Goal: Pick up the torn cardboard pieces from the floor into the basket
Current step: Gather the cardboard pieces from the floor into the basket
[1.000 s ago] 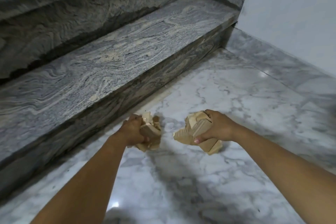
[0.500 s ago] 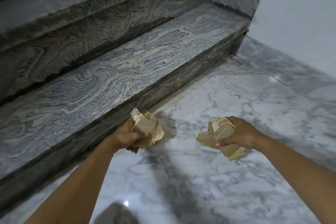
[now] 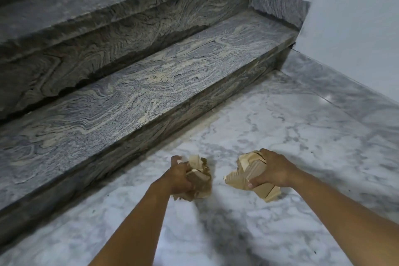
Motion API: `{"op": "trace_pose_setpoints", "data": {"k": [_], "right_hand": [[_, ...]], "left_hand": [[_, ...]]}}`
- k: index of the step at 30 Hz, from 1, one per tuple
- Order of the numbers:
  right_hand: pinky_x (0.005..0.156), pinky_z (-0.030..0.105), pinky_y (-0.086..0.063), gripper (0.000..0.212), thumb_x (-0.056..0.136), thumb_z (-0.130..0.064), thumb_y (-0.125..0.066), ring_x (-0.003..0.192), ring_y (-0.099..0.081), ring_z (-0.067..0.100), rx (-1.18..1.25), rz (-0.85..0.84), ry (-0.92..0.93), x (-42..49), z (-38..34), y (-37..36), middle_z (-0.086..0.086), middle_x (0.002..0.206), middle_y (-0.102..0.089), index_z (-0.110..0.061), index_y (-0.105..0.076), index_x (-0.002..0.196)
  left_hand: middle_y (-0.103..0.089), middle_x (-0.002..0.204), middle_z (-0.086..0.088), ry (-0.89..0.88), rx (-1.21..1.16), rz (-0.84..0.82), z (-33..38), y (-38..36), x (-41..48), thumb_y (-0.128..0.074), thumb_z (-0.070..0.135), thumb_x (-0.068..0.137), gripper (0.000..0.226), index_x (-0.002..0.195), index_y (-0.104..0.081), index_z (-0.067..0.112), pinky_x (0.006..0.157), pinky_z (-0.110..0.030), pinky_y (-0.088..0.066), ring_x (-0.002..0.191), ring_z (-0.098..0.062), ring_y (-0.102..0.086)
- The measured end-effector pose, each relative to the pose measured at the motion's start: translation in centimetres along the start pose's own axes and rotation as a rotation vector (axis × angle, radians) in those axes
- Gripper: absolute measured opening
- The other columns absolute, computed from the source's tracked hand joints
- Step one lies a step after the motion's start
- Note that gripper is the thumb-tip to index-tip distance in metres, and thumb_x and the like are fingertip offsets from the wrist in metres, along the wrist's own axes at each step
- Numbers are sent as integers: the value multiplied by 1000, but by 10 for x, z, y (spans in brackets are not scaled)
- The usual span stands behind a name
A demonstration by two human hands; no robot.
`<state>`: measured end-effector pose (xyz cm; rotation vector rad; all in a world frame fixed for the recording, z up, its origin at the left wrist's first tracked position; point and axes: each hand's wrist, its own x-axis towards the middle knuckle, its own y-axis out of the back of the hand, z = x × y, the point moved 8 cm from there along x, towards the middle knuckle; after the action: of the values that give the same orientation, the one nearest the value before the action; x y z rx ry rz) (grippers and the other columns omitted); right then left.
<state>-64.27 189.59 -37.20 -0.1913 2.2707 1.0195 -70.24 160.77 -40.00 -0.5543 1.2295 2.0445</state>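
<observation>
My left hand [image 3: 179, 176] grips a crumpled bundle of tan torn cardboard pieces [image 3: 199, 176], held above the white marble floor. My right hand [image 3: 273, 170] grips a second, larger bundle of torn cardboard pieces [image 3: 244, 176], with ribbed corrugated edges sticking out to the left and below. The two bundles hang side by side with a small gap between them. No basket is in view.
Dark grey veined stone steps [image 3: 151, 84] rise at the left and back. A pale wall [image 3: 349, 17] with a grey marble skirting [image 3: 345, 90] closes the right side. The white marble floor [image 3: 280, 127] spreads under both hands.
Both hands with their bundles have lifted slightly and drawn a little closer together. The view has tilted up, showing more of the steps.
</observation>
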Motion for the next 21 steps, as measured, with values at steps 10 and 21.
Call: {"op": "trace_pose_setpoints", "data": {"k": [10, 21], "right_hand": [[99, 29, -44, 125, 46, -48, -97, 128, -49, 18, 54, -4, -39, 4, 23, -23, -3, 147, -49, -20, -35, 151], [85, 33, -58, 49, 64, -15, -94, 99, -73, 18, 881, 129, 89, 0, -3, -1, -1, 100, -78, -19, -72, 108]], "left_hand": [[-69, 99, 1, -15, -122, 235, 14, 0, 8, -59, 26, 65, 40, 104, -63, 20, 77, -33, -58, 92, -20, -67], [-68, 83, -24, -71, -603, -38, 86, -17, 15, -66, 20, 82, 30, 102, -66, -2, 46, -33, -47, 61, -35, -63]]}}
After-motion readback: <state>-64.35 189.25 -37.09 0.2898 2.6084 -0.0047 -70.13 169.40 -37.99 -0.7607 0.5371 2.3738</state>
